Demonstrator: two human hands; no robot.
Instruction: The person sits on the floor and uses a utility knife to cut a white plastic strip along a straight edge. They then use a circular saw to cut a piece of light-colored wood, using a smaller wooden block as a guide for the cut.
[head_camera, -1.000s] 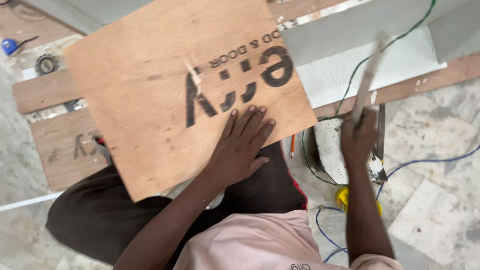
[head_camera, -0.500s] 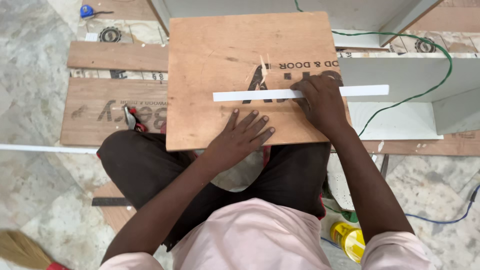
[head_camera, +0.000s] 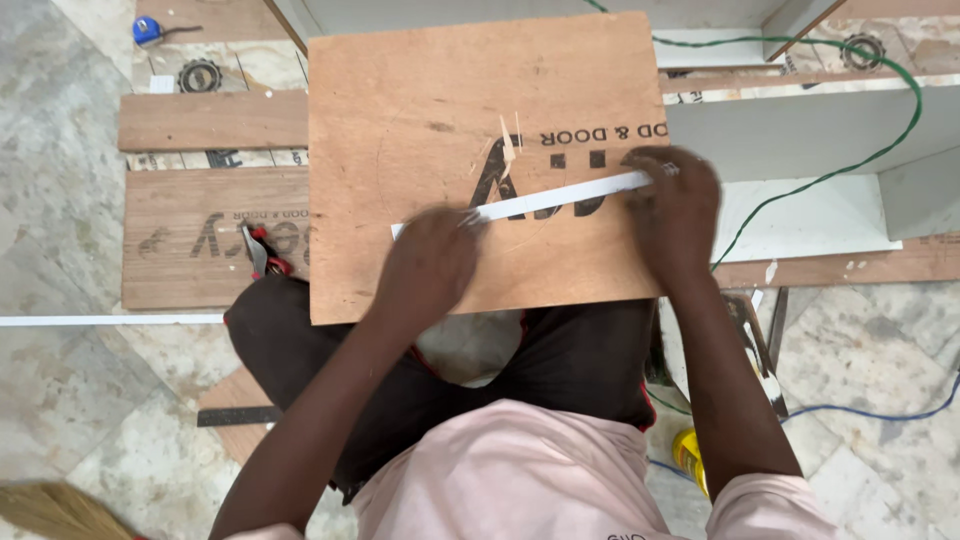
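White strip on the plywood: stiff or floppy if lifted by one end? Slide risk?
The white strip is long, thin and narrow, so it would probably flex or droop when held by one end. It looks light, since the left hand and right hand pin it flat. On the plywood board it may slide once released.

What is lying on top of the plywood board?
A thin white strip lies across the plywood board, with the left hand and right hand pressing its ends. The hands cover the strip's ends.

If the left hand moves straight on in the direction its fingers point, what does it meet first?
The left hand points up and slightly right; its fingertips already touch the white strip. Beyond lies bare plywood board, with small wood splinters likely next.
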